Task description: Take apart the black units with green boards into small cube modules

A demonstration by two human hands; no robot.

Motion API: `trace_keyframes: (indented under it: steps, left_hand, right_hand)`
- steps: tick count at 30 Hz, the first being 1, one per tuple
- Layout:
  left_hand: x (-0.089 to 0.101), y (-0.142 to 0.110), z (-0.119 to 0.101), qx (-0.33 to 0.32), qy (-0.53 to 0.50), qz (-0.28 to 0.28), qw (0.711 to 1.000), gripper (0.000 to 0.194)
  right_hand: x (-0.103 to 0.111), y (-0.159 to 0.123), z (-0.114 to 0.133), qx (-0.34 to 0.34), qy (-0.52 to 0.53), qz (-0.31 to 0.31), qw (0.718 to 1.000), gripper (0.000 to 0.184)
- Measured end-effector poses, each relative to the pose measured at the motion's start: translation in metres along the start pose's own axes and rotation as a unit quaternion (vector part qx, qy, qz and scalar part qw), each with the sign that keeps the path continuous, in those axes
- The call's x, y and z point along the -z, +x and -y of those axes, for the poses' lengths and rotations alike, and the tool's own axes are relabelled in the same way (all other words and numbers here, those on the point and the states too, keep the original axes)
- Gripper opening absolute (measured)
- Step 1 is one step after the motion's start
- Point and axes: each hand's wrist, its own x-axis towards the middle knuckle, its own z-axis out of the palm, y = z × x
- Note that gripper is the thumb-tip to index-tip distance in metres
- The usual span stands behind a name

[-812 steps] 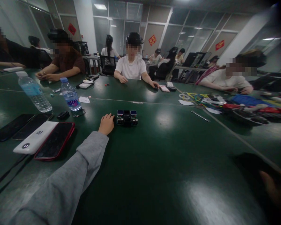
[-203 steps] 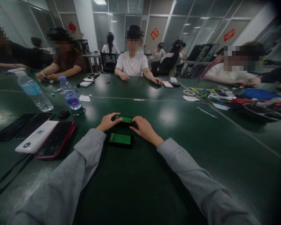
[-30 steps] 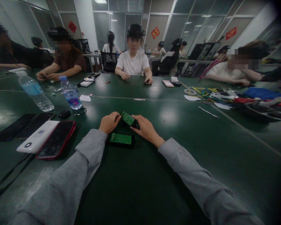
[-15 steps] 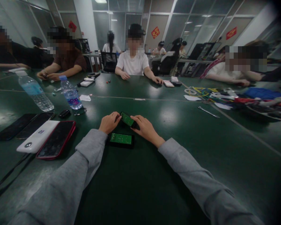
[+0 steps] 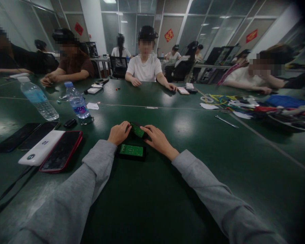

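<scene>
Both my hands hold a small black module with a green circuit board (image 5: 138,130) just above the dark green table (image 5: 167,189). My left hand (image 5: 119,133) pinches its left end and my right hand (image 5: 156,139) grips its right end, so the board sits tilted between them. A second, matching green board in a black frame (image 5: 131,150) lies flat on the table right below my hands, between my grey sleeves.
To my left lie a red-cased phone (image 5: 61,150), a white power bank (image 5: 40,148), two dark phones and two water bottles (image 5: 76,104). Several people sit around the far side. Cables and tools (image 5: 226,122) are scattered at the right.
In the last second the held board has tipped a little further and my fingers have closed in around it. Much earlier a single assembled module stood where the two boards are.
</scene>
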Motion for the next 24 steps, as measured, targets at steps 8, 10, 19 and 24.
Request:
trace_keyframes:
  steps: [8,10,19,24]
  left_hand:
    - [0.0,-0.001,0.001,-0.003,0.018,0.027,0.999,0.026]
    - [0.001,0.0,0.002,-0.008,0.009,0.033,0.999,0.026]
    - [0.0,0.002,0.005,0.008,-0.068,0.042,0.997,0.021]
    - [0.001,0.002,0.005,0.017,-0.078,0.039,0.996,0.021]
  right_hand:
    - [0.004,0.0,0.009,0.057,-0.063,0.001,0.996,0.059]
    - [0.004,-0.001,0.01,0.061,-0.061,-0.011,0.996,0.058]
    - [0.005,0.0,0.009,0.065,-0.077,-0.005,0.995,0.049]
    - [0.005,0.0,0.008,0.056,-0.069,-0.003,0.996,0.054]
